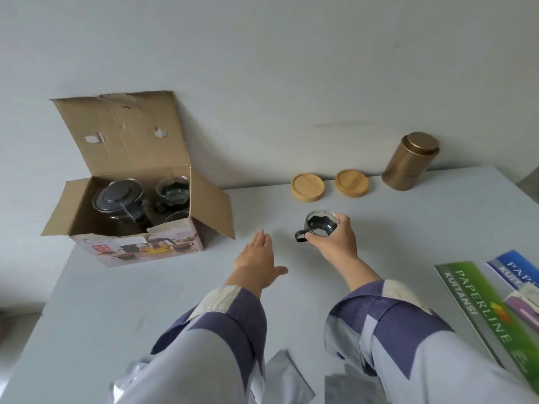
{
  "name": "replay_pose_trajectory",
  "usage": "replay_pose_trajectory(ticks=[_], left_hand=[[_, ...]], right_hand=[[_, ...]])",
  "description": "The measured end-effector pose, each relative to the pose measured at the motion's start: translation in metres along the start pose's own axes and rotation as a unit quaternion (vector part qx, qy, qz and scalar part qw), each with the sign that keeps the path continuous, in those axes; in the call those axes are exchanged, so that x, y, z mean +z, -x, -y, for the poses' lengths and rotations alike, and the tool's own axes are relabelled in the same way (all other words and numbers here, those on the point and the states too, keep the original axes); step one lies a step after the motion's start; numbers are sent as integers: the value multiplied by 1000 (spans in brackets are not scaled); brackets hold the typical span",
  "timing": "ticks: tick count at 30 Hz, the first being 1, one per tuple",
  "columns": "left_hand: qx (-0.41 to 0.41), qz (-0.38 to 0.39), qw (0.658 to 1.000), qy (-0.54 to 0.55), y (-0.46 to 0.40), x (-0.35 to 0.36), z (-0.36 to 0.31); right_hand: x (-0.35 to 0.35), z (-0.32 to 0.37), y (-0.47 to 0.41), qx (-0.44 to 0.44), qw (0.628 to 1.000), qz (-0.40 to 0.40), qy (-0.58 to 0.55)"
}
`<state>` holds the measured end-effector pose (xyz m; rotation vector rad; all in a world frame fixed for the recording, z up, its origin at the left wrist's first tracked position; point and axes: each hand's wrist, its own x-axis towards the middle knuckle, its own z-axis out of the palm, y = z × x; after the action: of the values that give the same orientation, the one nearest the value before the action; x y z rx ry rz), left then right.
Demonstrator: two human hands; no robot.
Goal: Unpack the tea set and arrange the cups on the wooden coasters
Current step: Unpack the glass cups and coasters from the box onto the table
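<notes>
My right hand (335,243) grips a glass cup (320,224) with a black base and black handle, held above the white table (175,287), a short way in front of two round wooden coasters (308,187) (352,182) by the wall. Both coasters are bare. My left hand (258,262) hovers flat over the table, fingers straight, holding nothing. At the left stands an open cardboard box (140,246) with a glass teapot (118,198) under a dark lid and more glass cups (172,188) inside.
A gold tin canister (408,161) stands right of the coasters against the wall. Green and blue receipt books (490,310) lie at the table's right edge. Silver foil packets (280,374) lie near the front edge under my sleeves.
</notes>
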<state>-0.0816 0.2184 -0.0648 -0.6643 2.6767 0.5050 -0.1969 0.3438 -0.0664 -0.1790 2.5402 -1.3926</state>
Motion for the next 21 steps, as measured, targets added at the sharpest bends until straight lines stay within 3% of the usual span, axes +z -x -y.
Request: replay_pose_trajectory(ticks=[4,16,21], left_hand=[[-24,34,999,23,-4,20,-1],[-19,32,999,25,-9,27,2],[-12,27,999,25,-8,25,2]], right_hand=[[0,-25,-4,1,1000,-5,8],[2,-43,3,-6,999,-22,32],[-8,-35,7,19,999,26,39]])
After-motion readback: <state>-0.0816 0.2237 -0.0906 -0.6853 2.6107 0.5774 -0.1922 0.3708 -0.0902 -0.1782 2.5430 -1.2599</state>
